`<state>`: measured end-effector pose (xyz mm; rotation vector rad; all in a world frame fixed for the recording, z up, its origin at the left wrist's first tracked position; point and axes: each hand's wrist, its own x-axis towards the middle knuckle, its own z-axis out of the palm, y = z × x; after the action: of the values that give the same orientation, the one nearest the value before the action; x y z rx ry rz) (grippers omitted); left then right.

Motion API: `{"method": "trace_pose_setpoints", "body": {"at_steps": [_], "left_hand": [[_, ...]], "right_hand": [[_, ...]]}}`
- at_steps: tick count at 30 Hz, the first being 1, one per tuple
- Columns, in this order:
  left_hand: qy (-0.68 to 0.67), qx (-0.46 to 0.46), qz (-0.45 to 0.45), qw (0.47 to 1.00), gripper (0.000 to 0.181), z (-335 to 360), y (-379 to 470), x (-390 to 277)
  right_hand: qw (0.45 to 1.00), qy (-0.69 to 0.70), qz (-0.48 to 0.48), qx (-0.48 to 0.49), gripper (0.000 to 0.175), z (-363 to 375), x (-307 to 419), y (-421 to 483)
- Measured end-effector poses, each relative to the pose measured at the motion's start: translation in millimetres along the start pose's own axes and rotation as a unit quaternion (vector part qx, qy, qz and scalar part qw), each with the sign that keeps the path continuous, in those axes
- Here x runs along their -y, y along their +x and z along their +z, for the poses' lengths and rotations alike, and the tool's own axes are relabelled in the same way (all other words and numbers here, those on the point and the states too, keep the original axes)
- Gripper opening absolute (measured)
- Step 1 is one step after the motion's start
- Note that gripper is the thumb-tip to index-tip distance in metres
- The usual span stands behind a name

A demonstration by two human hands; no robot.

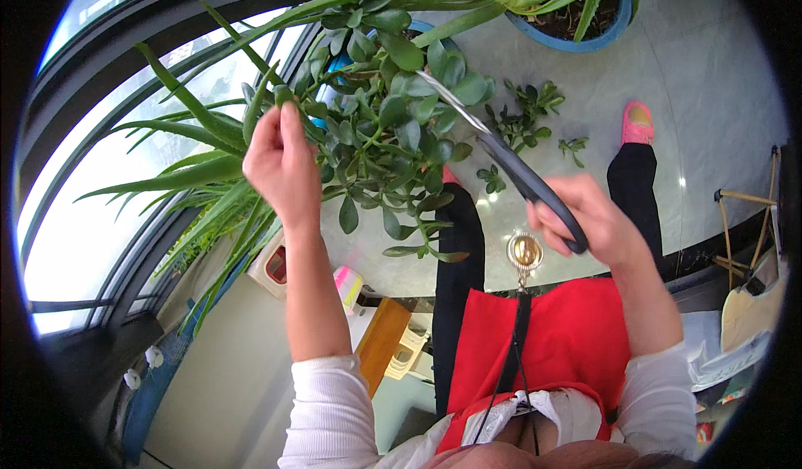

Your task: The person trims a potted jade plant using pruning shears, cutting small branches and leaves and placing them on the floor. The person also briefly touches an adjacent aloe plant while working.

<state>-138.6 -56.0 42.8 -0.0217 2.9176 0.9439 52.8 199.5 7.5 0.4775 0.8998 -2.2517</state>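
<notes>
A bushy jade plant (391, 115) with thick rounded leaves stands in front of me. My left hand (283, 162) is raised at its left side, thumb and finger pinched on a small green leaf (284, 95). Black-handled scissors (510, 159) are in my right hand (589, 218), which grips them by the handles. Their blades look closed, and the tips point up-left over the jade leaves. Several cut jade sprigs (526, 118) lie on the grey floor to the right of the plant, among them a small one (573, 148).
Long aloe leaves (213, 171) spread on the left beside the window (94, 218). Another aloe grows in a blue pot (579, 44) at the top. My pink slipper (638, 124) rests on the tiled floor (708, 99). A folding stool frame (749, 218) stands at right.
</notes>
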Motion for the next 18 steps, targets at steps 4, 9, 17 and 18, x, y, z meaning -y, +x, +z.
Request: {"method": "trace_pose_setpoints", "body": {"at_steps": [4, 9, 17, 18], "left_hand": [[-0.018, 0.031, -0.023, 0.999, 0.015, -14, -62, -29], [-0.104, 0.16, -0.129, 0.973, 0.01, 24, -154, -36], [-0.002, 0.266, -0.113, 0.957, 0.019, 143, -226, 37], [0.006, 0.286, -0.124, 0.95, 0.02, 153, -228, 46]], "right_hand": [[0.993, 0.067, -0.006, -0.099, 0.033, -17, -53, -44], [0.957, -0.001, 0.048, -0.287, 0.042, -53, -139, -45], [0.936, -0.019, 0.089, -0.341, 0.043, -88, -210, -32], [0.936, -0.015, 0.087, -0.339, 0.043, -88, -212, -32]]}}
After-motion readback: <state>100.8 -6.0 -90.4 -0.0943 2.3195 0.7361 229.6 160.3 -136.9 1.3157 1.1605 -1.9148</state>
